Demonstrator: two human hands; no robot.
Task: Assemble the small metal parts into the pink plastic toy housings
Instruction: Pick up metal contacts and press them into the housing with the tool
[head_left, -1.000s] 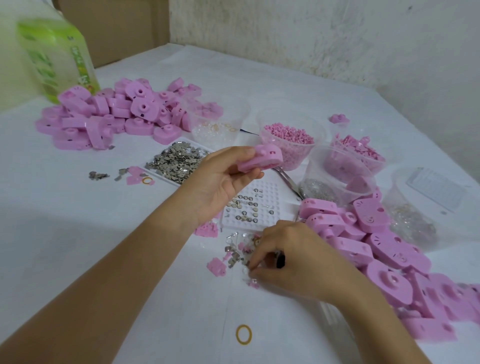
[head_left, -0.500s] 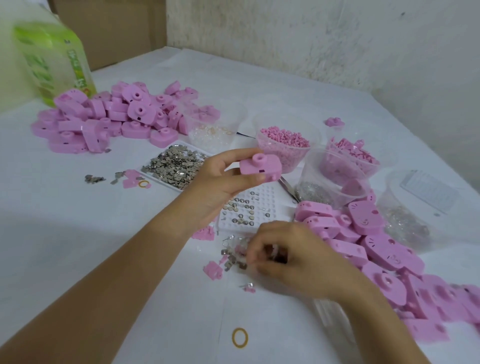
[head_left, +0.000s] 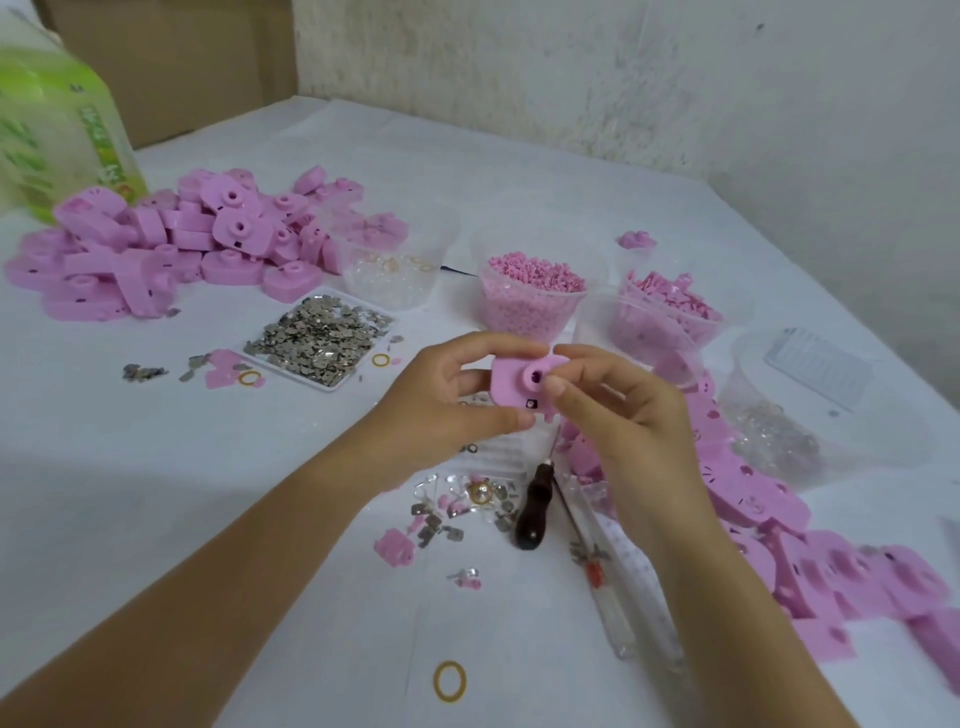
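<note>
My left hand (head_left: 441, 402) grips a pink toy housing (head_left: 514, 387) above the table, its round hole facing me. My right hand (head_left: 623, 415) pinches the housing's right side, thumb and forefinger at the hole; anything held between those fingertips is too small to see. A white tray of small metal parts (head_left: 319, 340) lies to the left. Loose metal pieces (head_left: 436, 525) are scattered on the table below my hands. Under my hands, the white peg tray is mostly hidden.
A dark-handled awl (head_left: 535, 512) lies below my hands beside a clear ruler (head_left: 634, 582). Piles of pink housings sit at far left (head_left: 171, 244) and along the right (head_left: 769, 499). Clear cups (head_left: 535, 296) of pink bits stand behind. A green bottle (head_left: 57, 130) stands far left. A rubber band (head_left: 449, 682) lies near.
My right hand rose from the loose parts on the table to the housing. The awl it covered now lies bare. My left hand brought the housing lower and nearer.
</note>
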